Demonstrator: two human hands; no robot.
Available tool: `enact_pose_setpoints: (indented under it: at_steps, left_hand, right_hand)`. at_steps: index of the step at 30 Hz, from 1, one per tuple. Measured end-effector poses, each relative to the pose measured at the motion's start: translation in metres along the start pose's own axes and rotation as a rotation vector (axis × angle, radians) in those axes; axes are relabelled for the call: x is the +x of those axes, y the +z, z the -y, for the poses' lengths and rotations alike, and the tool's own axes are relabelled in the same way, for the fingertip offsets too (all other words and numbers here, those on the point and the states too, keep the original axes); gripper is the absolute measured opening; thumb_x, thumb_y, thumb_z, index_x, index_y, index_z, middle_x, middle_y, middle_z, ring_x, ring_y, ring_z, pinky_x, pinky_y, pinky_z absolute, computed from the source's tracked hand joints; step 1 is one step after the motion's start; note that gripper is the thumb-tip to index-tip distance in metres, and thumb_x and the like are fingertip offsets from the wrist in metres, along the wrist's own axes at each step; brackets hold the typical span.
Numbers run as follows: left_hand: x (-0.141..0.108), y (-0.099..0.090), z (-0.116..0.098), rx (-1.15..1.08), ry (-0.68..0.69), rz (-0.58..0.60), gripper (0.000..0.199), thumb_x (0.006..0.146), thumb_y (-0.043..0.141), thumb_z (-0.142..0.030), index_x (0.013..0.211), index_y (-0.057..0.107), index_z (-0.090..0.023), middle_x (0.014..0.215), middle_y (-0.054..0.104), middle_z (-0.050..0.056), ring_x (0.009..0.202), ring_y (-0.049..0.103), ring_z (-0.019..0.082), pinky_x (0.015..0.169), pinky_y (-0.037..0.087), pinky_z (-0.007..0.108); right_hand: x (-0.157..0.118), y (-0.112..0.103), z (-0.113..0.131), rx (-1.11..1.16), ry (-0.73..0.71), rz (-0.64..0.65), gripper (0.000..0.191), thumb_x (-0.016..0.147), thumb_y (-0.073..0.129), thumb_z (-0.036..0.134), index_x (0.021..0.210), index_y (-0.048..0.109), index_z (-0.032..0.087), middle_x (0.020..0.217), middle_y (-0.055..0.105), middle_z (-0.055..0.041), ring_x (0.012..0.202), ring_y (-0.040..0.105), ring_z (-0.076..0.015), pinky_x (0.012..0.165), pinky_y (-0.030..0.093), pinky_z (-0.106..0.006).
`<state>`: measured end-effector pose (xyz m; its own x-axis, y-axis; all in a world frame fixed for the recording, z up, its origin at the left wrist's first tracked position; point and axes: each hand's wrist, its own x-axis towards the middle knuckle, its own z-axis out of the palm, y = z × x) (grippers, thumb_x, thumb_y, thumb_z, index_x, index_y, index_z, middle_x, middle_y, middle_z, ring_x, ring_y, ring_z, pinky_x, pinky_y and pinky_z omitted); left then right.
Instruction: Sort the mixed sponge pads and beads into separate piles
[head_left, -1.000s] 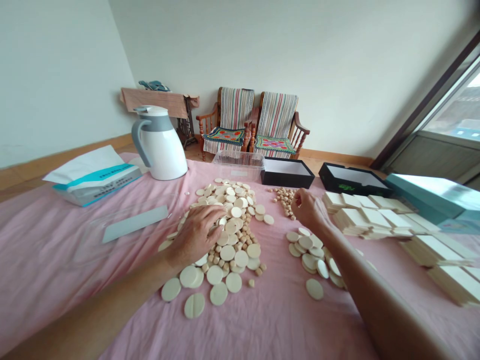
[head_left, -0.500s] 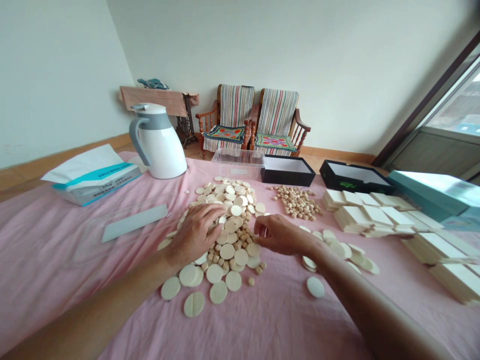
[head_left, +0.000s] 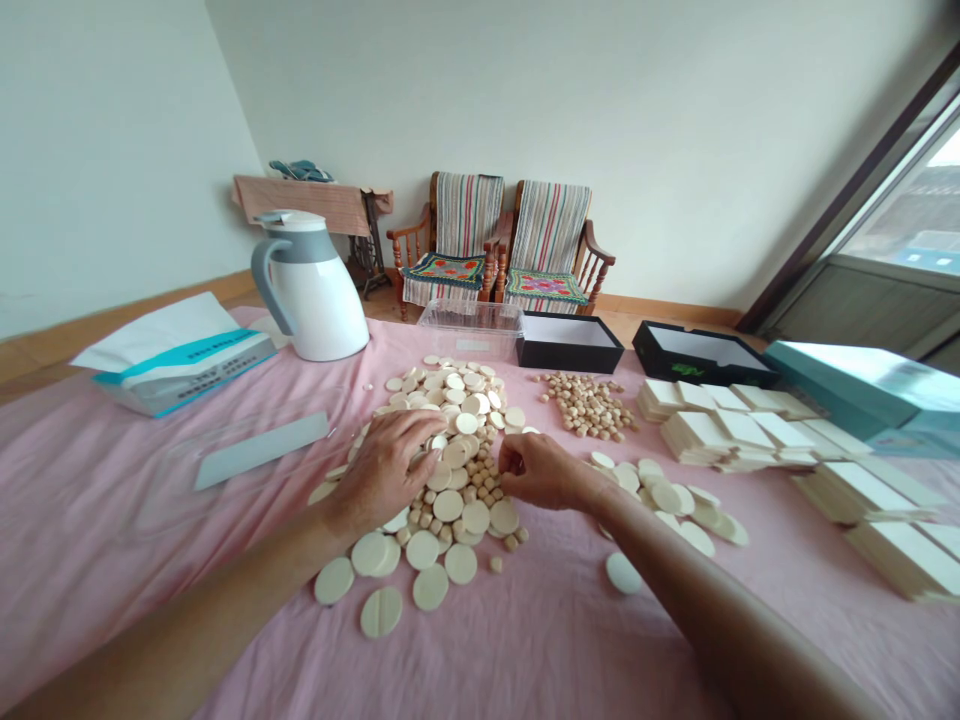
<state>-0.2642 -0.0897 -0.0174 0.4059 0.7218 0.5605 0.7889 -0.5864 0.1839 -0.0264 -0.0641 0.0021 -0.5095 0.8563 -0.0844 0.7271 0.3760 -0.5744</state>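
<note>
A heap of pale round wooden discs (head_left: 448, 506) mixed with small wooden cubes (head_left: 480, 480) lies on the pink cloth (head_left: 525, 640). Over the heap's left side rests my left hand (head_left: 390, 465), palm down with its fingers apart, touching the discs. At the heap's right edge is my right hand (head_left: 540, 470), its fingers curled together beside the cubes; whatever they may hold is hidden. A separate pile of small cubes (head_left: 589, 405) lies beyond my right hand, and more loose discs (head_left: 666, 495) lie to its right, partly behind my forearm.
Stacks of pale rectangular wooden pieces (head_left: 742, 430) stand at the right, near two black trays (head_left: 570, 358) and a light blue box (head_left: 862, 390). A clear plastic container (head_left: 472, 325) is at the back. The white jug (head_left: 322, 300) and tissue pack (head_left: 187, 370) stand left.
The whole view has shifted slightly, moving the scene a little left. My right hand's fingers have curled in closer at the heap's edge. My left hand stays on the discs.
</note>
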Motion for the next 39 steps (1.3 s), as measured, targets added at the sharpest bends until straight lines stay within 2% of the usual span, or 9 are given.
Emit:
enact_pose_setpoints:
  at_steps: [3,7,11,13,18,21,25,34,39]
  left_hand:
    - [0.0,0.0,-0.001,-0.002,-0.003,0.004,0.026,0.089,0.049,-0.018,0.113,0.058,-0.02,0.119,0.062,0.006,0.113,0.055,0.022,0.098,0.041,0.041]
    - [0.0,0.0,-0.001,-0.008,-0.004,0.007,0.026,0.089,0.049,-0.018,0.114,0.058,-0.02,0.119,0.062,0.007,0.114,0.055,0.023,0.099,0.041,0.042]
    - [0.0,0.0,0.0,-0.015,-0.006,0.0,0.028,0.087,0.05,-0.017,0.114,0.058,-0.021,0.119,0.062,0.007,0.114,0.055,0.023,0.099,0.042,0.041]
    - [0.001,0.0,-0.001,-0.014,-0.009,-0.001,0.029,0.087,0.05,-0.016,0.114,0.059,-0.021,0.119,0.063,0.007,0.113,0.056,0.023,0.098,0.042,0.042]
    - [0.001,-0.001,-0.001,-0.013,-0.012,0.012,0.028,0.087,0.05,-0.017,0.114,0.059,-0.02,0.119,0.063,0.007,0.113,0.056,0.023,0.098,0.042,0.042]
    - [0.001,-0.001,-0.001,-0.012,-0.01,0.01,0.028,0.087,0.051,-0.017,0.114,0.059,-0.02,0.119,0.063,0.007,0.113,0.056,0.023,0.099,0.042,0.042]
    - [0.001,-0.001,-0.001,-0.011,-0.009,0.009,0.029,0.086,0.051,-0.016,0.114,0.059,-0.02,0.119,0.063,0.007,0.113,0.056,0.023,0.099,0.042,0.042]
    - [0.001,-0.001,-0.002,-0.017,-0.012,0.007,0.028,0.086,0.051,-0.016,0.112,0.059,-0.02,0.118,0.063,0.007,0.113,0.056,0.024,0.098,0.042,0.043]
    - [0.001,-0.001,-0.001,-0.02,-0.007,0.0,0.028,0.087,0.051,-0.017,0.113,0.059,-0.021,0.118,0.063,0.007,0.113,0.056,0.023,0.098,0.042,0.042]
  right_hand:
    - [0.003,-0.017,-0.017,-0.1,0.034,-0.127,0.01,0.065,0.054,0.011,0.072,0.058,0.017,0.072,0.062,-0.001,0.063,0.052,-0.0116,0.057,0.035,-0.022]
    - [0.005,-0.047,-0.058,-0.28,0.212,-0.432,0.012,0.068,0.052,0.009,0.073,0.058,0.017,0.073,0.06,-0.0046,0.07,0.054,-0.0164,0.062,0.036,-0.025]
    - [0.006,-0.054,-0.075,-0.359,0.29,-0.648,0.025,0.075,0.049,0.01,0.095,0.063,0.016,0.093,0.061,-0.0113,0.074,0.056,-0.0182,0.063,0.037,-0.027]
    - [0.007,-0.046,-0.068,-0.302,0.207,-0.614,0.026,0.076,0.05,0.011,0.098,0.063,0.016,0.093,0.062,-0.0097,0.072,0.056,-0.0165,0.062,0.037,-0.026]
    - [0.007,-0.013,-0.025,-0.018,-0.129,-0.229,0.017,0.074,0.054,0.009,0.087,0.063,0.015,0.076,0.064,-0.0027,0.068,0.057,-0.0124,0.062,0.041,-0.022]
    - [0.002,0.002,-0.003,0.026,-0.201,-0.124,0.014,0.073,0.055,0.01,0.084,0.061,0.016,0.077,0.064,-0.0027,0.067,0.056,-0.0117,0.06,0.041,-0.021]
    - [-0.002,0.009,0.007,0.014,-0.169,-0.143,0.011,0.072,0.054,0.008,0.079,0.056,0.016,0.074,0.061,-0.0018,0.066,0.053,-0.0117,0.059,0.039,-0.022]
    - [0.002,0.017,0.003,0.006,-0.152,-0.192,0.023,0.063,0.049,0.001,0.078,0.051,0.018,0.077,0.056,-0.0006,0.067,0.048,-0.011,0.059,0.035,-0.021]
    - [0.008,-0.002,-0.021,-0.163,-0.07,-0.318,0.02,0.065,0.048,0.001,0.075,0.049,0.018,0.076,0.055,-0.0025,0.07,0.049,-0.0136,0.061,0.034,-0.023]
